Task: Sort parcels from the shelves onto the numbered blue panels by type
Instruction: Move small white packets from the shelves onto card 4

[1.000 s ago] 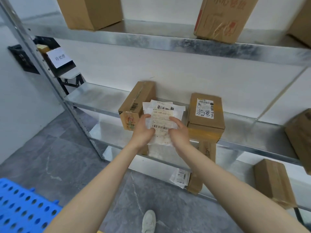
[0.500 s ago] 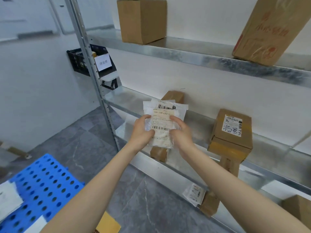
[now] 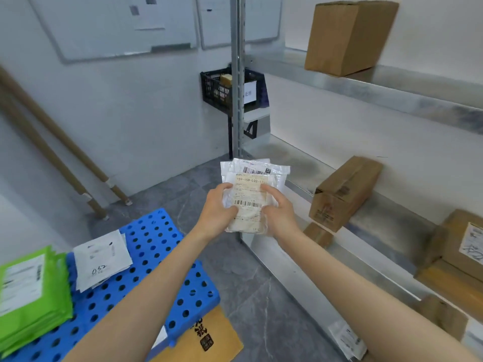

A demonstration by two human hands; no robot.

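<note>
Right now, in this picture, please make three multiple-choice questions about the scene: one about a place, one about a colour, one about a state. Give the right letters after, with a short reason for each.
1. Where does the stack of green parcels lie?
A. on the top shelf
B. on the blue panel, at its left
C. in the black basket

2. What colour is the parcel held in the hands?
A. white and clear plastic with a pale label
B. green
C. brown cardboard

3. How is the held parcel being held?
A. by the left hand alone
B. lying on the floor, untouched
C. by both hands, off any surface

Answers:
1 B: the green parcels rest on the blue panel.
2 A: the held parcel is white plastic with a barcode label.
3 C: the left hand and the right hand grip its two sides in the air.
</note>
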